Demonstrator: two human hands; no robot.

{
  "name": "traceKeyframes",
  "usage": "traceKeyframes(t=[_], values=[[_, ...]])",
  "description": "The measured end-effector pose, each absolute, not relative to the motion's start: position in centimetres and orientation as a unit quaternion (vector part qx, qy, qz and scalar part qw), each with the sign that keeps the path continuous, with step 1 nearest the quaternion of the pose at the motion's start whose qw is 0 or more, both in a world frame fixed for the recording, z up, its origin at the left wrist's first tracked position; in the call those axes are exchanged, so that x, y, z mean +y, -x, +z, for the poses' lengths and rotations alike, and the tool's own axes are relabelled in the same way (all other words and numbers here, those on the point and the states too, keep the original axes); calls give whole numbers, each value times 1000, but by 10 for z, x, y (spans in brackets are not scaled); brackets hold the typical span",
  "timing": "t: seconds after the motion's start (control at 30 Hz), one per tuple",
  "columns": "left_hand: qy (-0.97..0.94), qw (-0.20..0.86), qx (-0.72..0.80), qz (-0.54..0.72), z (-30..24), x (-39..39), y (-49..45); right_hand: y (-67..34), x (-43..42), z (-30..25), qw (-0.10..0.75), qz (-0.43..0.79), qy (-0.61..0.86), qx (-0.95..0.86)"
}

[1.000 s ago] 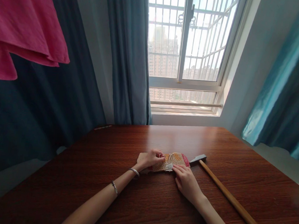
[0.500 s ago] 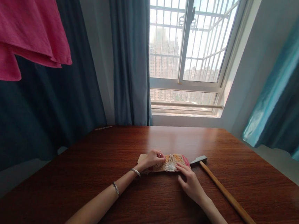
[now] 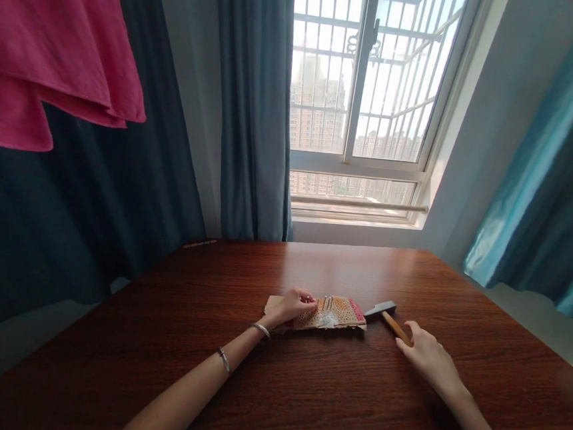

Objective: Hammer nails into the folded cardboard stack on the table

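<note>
A piece of patterned cardboard lies on the table, with torn edges and a whitish patch at its front. Several nails stand upright in it. My left hand rests on its left part, thumb and fingertips pinched around a nail whose top barely shows. To the right is a hammer with a dark metal head and a long wooden handle. My right hand is on that handle, thumb on one side and fingers on the other. Hand and forearm hide the rest of the handle.
Brown wood-grain table under everything, its front edge near me. Blue curtains hang left and right of a barred window. A pink cloth hangs at upper left.
My right hand has left the cardboard's front right edge, moved right, and closed around the hammer handle. The left hand keeps its pinch in place. The view has shifted slightly.
</note>
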State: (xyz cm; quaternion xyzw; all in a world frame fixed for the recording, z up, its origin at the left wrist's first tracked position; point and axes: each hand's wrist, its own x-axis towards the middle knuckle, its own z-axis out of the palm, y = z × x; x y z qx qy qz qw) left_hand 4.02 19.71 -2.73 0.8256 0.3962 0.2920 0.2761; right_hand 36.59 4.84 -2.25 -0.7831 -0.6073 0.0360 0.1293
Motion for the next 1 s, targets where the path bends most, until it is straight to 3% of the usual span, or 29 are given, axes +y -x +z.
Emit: traceKeyframes(t=[0.3,0.53,0.6,0.67,0.8,1.0], values=[[-812,296,407,296,-28,196,-40,-363,45,-35,166,16,744,-647],[-805,310,413,293,-27,197,-41,-344,54,18,332,65,675,-656],[-803,313,412,296,-29,197,-41,-332,58,40,384,116,651,-644],[-802,315,408,303,-30,198,-41,-318,60,59,413,243,621,-620],[-803,319,397,310,-30,198,-40,-287,61,81,404,481,525,-574],[-811,321,381,308,-29,197,-40,-241,69,81,370,502,512,-591]])
